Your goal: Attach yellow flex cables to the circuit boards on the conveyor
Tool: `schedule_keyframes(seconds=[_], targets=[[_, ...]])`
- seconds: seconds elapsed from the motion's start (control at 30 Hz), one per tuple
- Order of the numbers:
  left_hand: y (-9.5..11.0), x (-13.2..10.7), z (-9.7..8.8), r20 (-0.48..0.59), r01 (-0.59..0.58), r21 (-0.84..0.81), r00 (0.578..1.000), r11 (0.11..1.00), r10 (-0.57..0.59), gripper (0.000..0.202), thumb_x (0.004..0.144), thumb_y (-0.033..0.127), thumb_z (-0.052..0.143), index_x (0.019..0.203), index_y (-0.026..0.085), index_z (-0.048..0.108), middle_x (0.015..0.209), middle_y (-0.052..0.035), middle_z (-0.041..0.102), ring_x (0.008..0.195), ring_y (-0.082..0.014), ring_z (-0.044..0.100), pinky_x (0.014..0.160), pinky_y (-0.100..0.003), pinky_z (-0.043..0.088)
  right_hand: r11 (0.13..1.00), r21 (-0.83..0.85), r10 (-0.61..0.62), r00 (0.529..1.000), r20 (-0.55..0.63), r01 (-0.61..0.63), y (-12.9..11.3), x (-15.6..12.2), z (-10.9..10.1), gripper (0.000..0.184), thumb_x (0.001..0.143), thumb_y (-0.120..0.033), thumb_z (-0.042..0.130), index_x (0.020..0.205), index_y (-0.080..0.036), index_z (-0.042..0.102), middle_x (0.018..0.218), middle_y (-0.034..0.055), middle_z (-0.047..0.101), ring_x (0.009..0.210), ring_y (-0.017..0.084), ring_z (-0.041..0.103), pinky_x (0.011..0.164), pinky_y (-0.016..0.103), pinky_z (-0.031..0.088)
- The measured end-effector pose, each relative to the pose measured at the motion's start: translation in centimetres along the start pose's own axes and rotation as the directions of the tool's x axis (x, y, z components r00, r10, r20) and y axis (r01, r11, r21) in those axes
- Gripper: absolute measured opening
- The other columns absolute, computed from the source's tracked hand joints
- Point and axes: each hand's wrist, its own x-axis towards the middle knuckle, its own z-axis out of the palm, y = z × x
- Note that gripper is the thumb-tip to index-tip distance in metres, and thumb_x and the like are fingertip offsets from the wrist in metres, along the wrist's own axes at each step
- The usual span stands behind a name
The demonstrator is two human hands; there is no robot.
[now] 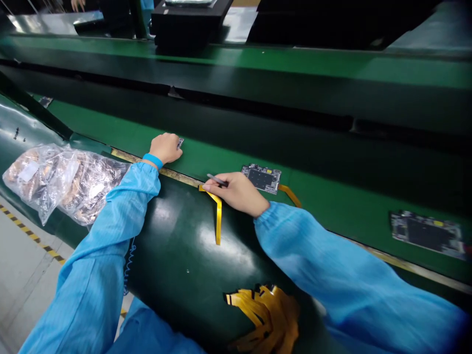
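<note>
My left hand (165,148) is closed, fingers curled down at the near edge of the green belt. Past its fingertips shows a small corner of a circuit board (180,143); my hand hides the rest. In my right hand (238,191) is a slim dark stick-like tool (217,180), and the thumb and fingertip pinch one end of a yellow flex cable (219,221). The cable's other end hangs toward me over the dark green mat. Just beyond the right hand lies a circuit board with a black panel (261,178), a yellow cable (291,194) at its right side.
Another circuit board (427,232) lies on the green belt (346,211) at right. A pile of yellow flex cables (269,317) rests on the mat (177,260) near me. Clear plastic bags (66,179) sit at left. A blue coiled cord (129,265) hangs beneath my left sleeve.
</note>
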Motion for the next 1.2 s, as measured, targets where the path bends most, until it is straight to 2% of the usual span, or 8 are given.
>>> schedule_keyframes(seconds=[0.13,0.27,0.4,0.6,0.8,1.03,1.2], targets=[[0.2,0.4,0.1,-0.008,-0.016,-0.025,1.0,1.0,0.016,0.025,0.086,0.02,0.064,0.106,0.015,0.078,0.108,-0.0177,0.075,0.107,-0.0366,0.07,0.093,-0.044,0.053,1.0,-0.026,0.002,1.0,-0.024,-0.003,0.1,2.0,0.3,0.053,0.077,-0.067,0.071,0.08,-0.015,0.083,0.062,0.002,0.064,0.061,0.016,0.05,0.058,0.03,0.039],[-0.6,0.4,0.3,-0.039,-0.041,-0.071,0.999,0.997,0.039,0.019,0.087,0.016,0.061,0.095,0.015,0.078,0.098,-0.0155,0.076,0.099,-0.0332,0.07,0.089,-0.041,0.052,0.999,-0.038,0.02,0.996,-0.09,-0.023,0.0,4.4,0.4,0.043,0.077,-0.055,0.071,0.082,-0.014,0.083,0.061,0.001,0.061,0.06,0.015,0.05,0.058,0.029,0.037],[-2.1,-0.5,0.8,-0.098,-0.16,-0.122,0.984,0.98,0.149,0.019,0.089,0.014,0.057,0.09,0.016,0.076,0.094,-0.012,0.075,0.094,-0.0284,0.069,0.086,-0.038,0.052,0.996,-0.035,0.077,0.979,-0.188,-0.085,-0.5,7.1,0.9,0.027,0.08,-0.039,0.072,0.081,-0.014,0.081,0.065,0.0017,0.066,0.061,0.015,0.053,0.059,0.029,0.039],[-3.2,-2.5,2.1,-0.165,-0.351,-0.11,0.929,0.93,0.331,0.022,0.092,0.015,0.057,0.102,0.015,0.076,0.112,-0.0122,0.074,0.112,-0.0288,0.065,0.103,-0.041,0.051,0.966,-0.155,0.153,0.94,-0.304,-0.207,-1.8,10.0,1.5,0.012,0.085,-0.028,0.074,0.085,-0.019,0.082,0.071,0.0013,0.07,0.069,0.018,0.063,0.064,0.03,0.042],[-3.1,-3.0,2.9,-0.174,-0.42,-0.097,0.9,0.902,0.4,0.025,0.094,0.019,0.059,0.112,0.015,0.076,0.119,-0.0122,0.071,0.117,-0.0292,0.063,0.107,-0.043,0.052,0.915,-0.217,0.256,0.906,-0.338,-0.34,-2.3,10.5,1.4,0.009,0.087,-0.03,0.077,0.087,-0.024,0.083,0.081,0.0024,0.075,0.077,0.02,0.067,0.07,0.03,0.048],[-2.6,-3.0,3.1,-0.186,-0.443,-0.083,0.887,0.893,0.423,0.025,0.095,0.019,0.059,0.113,0.017,0.075,0.119,-0.0118,0.07,0.117,-0.0294,0.064,0.105,-0.043,0.053,0.876,-0.259,0.303,0.883,-0.359,-0.406,-2.3,10.1,1.0,0.01,0.085,-0.034,0.077,0.087,-0.026,0.081,0.086,0.0046,0.077,0.08,0.023,0.069,0.07,0.033,0.051],[-2.0,-3.2,2.9,-0.156,-0.433,-0.079,0.895,0.898,0.418,0.026,0.096,0.02,0.058,0.115,0.016,0.075,0.121,-0.0124,0.069,0.118,-0.0299,0.063,0.105,-0.044,0.053,0.862,-0.28,0.313,0.878,-0.362,-0.422,-1.9,10.0,0.6,0.01,0.085,-0.034,0.075,0.086,-0.026,0.081,0.087,0.005,0.077,0.082,0.025,0.069,0.071,0.033,0.052]])
